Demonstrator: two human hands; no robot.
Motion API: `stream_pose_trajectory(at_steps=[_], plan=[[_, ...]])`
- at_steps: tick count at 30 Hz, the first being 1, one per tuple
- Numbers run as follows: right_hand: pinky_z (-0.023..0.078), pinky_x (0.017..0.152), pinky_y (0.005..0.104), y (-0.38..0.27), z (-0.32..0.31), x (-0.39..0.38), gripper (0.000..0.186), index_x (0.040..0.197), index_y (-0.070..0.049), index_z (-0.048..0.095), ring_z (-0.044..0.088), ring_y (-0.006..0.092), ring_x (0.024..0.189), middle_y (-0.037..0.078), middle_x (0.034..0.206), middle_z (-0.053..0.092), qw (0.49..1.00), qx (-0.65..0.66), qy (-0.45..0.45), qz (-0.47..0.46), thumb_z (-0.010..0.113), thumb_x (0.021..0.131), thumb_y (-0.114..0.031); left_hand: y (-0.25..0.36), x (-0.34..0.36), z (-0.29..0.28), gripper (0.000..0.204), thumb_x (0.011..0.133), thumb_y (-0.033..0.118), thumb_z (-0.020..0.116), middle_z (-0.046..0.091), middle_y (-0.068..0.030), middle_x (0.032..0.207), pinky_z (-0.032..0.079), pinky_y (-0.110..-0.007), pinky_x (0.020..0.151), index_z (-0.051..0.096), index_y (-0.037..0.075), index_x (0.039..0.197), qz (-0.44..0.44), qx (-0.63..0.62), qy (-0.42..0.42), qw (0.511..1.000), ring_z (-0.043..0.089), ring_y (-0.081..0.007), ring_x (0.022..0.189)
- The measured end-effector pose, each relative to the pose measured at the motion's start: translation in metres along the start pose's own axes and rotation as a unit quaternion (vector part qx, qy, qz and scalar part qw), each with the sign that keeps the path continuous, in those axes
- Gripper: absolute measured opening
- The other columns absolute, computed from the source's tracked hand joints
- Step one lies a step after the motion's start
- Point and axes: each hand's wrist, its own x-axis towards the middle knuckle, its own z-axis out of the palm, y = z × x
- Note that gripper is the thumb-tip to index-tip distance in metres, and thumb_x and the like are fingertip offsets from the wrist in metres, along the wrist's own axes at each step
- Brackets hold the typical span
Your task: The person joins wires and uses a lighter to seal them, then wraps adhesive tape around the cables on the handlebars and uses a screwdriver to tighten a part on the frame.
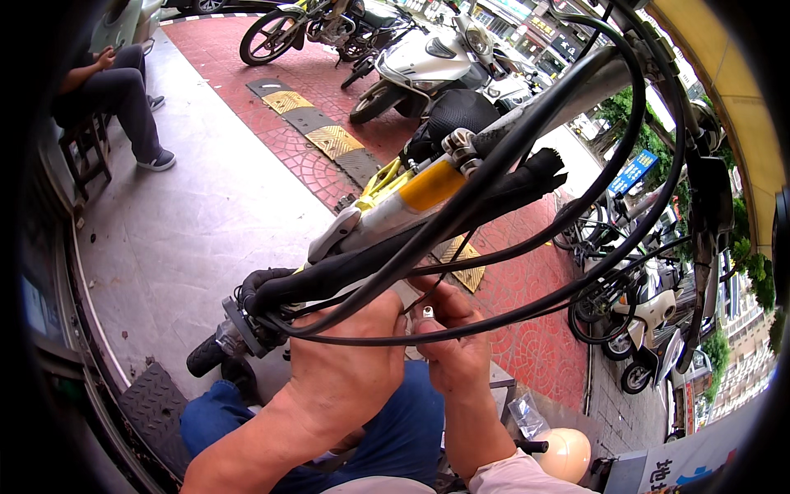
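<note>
Black cable runs left-right just under the handlebar, its silver end pinched upright in the right hand grip, left hand curled shut beside it, equally near.

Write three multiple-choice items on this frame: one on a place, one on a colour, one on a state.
1. Where are the two hands working?
A. Just under the black handlebar and cables
B. On a scooter wheel
C. On the grey floor

2. What colour is the band on the pale frame tube?
A. Blue
B. Yellow-orange
C. Green

3. How is the small silver metal piece held?
A. Lying loose on the ground
B. Pinched between fingertips
C. Untouched on a stool

Answers: 1 A, the left hand and right hand sit below the black handlebar. 2 B, the band is yellow-orange. 3 B, fingertips close around the small silver metal piece.
</note>
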Motion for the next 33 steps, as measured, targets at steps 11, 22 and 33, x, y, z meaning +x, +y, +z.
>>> stream_pose_trajectory(at_steps=[11,22,33], plan=[[0.044,0.081,0.0207,0.0028,0.0005,0.0022,0.059,0.147,0.007,0.057,0.054,0.0053,0.09,-0.003,0.096,0.057,1.0,-0.017,0.008,-0.008,0.076,0.095,-0.013,-0.0021,0.0,0.0046,0.007,0.086,0.005,0.072,0.065,-0.0158,0.076,0.051,-0.044,0.061,0.066,0.002,0.085,0.007,-0.004,0.022,1.0,0.068,-0.0362,0.069],[0.046,0.084,0.0222,0.0008,0.0019,0.0021,0.06,0.147,0.007,0.057,0.056,0.0058,0.092,-0.003,0.098,0.058,1.0,-0.018,0.004,-0.008,0.078,0.095,-0.013,-0.0027,-0.0003,0.0035,0.008,0.086,0.004,0.073,0.064,-0.0151,0.074,0.05,-0.043,0.06,0.065,0.003,0.083,0.017,-0.022,0.034,0.999,0.067,-0.0352,0.067],[0.049,0.088,0.0233,-0.0022,0.0014,0.0011,0.059,0.148,0.007,0.054,0.06,0.0077,0.096,0.0,0.104,0.063,1.0,-0.006,-0.023,0.003,0.077,0.097,-0.012,-0.0025,-0.0014,0.0004,0.004,0.085,0.005,0.071,0.064,-0.0142,0.075,0.05,-0.044,0.058,0.068,0.003,0.086,0.023,-0.011,0.025,0.999,0.067,-0.0356,0.066]])
